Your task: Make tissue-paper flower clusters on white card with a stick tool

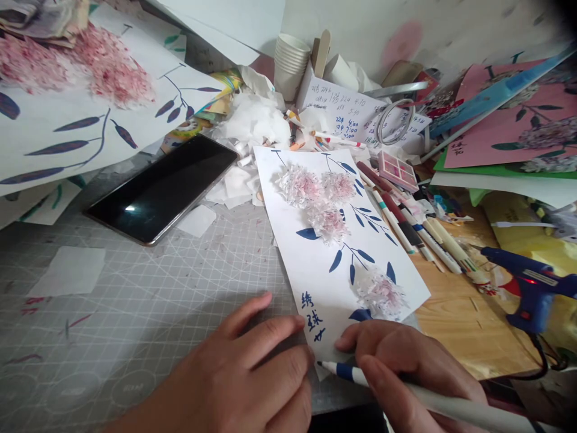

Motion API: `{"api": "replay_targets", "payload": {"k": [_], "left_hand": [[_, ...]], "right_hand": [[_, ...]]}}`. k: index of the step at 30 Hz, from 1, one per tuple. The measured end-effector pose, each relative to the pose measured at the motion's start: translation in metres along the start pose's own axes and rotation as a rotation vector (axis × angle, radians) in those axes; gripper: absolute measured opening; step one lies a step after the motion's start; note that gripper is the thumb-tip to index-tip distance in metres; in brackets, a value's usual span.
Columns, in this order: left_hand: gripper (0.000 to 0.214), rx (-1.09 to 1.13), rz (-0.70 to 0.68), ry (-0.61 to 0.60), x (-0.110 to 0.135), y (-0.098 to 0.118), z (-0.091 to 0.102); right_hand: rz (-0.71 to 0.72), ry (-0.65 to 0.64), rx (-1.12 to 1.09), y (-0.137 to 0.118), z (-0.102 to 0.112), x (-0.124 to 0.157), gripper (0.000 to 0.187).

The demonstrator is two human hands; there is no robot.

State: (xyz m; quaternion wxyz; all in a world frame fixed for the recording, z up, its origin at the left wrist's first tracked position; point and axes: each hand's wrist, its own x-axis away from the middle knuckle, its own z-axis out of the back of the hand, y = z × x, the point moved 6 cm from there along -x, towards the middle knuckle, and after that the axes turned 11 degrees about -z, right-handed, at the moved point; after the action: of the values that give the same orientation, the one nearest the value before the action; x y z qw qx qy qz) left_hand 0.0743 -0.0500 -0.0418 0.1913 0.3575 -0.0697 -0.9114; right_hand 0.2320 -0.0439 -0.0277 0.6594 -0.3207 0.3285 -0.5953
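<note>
A white card (pixel 315 264) lies on the grey cutting mat (pixel 148 300), tilted. It bears several pink tissue flowers (pixel 328 220), painted blue leaves and blue handwritten characters near its lower edge. My right hand (pixel 406 373) is closed round a white pen with a blue band (pixel 356 374); the pen's tip sits at the card's bottom edge, just below the characters. My left hand (pixel 243 373) rests flat on the mat beside the card, fingers stretched out, fingertips touching the card's lower left edge.
A black phone (pixel 164 186) lies on the mat to the upper left. Markers (pixel 406 222) and a blue glue gun (pixel 532 288) sit right of the card on a wooden board. Stacked paper cups (pixel 288 66), tissue scraps and other flower cards crowd the back.
</note>
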Motion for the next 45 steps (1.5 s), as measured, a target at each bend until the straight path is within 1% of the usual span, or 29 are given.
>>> {"api": "replay_targets", "payload": {"k": [3,6,8,12,16,21,24,28,31,35,40,44,45], "left_hand": [[0.024,-0.003,-0.009,-0.006,0.000,-0.001,0.000],[0.023,0.000,0.001,-0.006,0.001,-0.002,-0.001],[0.023,-0.001,0.004,-0.011,0.001,-0.003,-0.002],[0.023,0.004,0.005,-0.015,0.004,-0.003,-0.004],[0.022,0.011,0.007,-0.010,0.004,-0.004,-0.004],[0.021,0.035,-0.025,-0.005,0.000,-0.001,-0.004],[0.022,0.035,0.009,-0.005,-0.001,-0.003,-0.003],[0.023,0.032,-0.005,-0.018,0.001,-0.004,-0.004],[0.024,0.057,-0.030,-0.024,0.001,-0.004,-0.003],[0.025,0.100,0.008,-0.031,-0.001,-0.005,0.000],[0.026,0.122,0.030,-0.061,0.003,-0.006,-0.003],[0.026,0.113,-0.013,-0.041,0.001,-0.007,-0.004],[0.024,0.120,-0.015,-0.061,-0.001,-0.008,-0.002]], "right_hand": [[-0.035,0.073,-0.008,0.003,0.002,0.000,0.018],[-0.036,0.106,0.007,0.002,0.002,0.000,0.016],[-0.030,0.095,0.033,0.000,0.002,-0.001,0.016],[-0.019,0.029,0.081,-0.003,0.001,-0.001,0.017],[-0.046,0.070,0.078,-0.001,0.004,-0.001,0.017],[-0.041,0.071,0.014,0.003,0.002,0.001,0.019],[-0.051,0.112,-0.019,0.006,0.004,0.004,0.017],[-0.034,0.083,-0.008,0.005,0.003,0.005,0.018],[-0.043,0.089,-0.005,0.004,0.003,0.004,0.018],[-0.042,0.092,0.021,0.004,0.002,0.003,0.018],[-0.036,0.143,0.022,0.010,0.005,0.006,0.020],[-0.061,0.131,0.022,0.016,0.003,0.006,0.021],[-0.059,0.136,-0.004,0.017,0.002,0.007,0.021]]}}
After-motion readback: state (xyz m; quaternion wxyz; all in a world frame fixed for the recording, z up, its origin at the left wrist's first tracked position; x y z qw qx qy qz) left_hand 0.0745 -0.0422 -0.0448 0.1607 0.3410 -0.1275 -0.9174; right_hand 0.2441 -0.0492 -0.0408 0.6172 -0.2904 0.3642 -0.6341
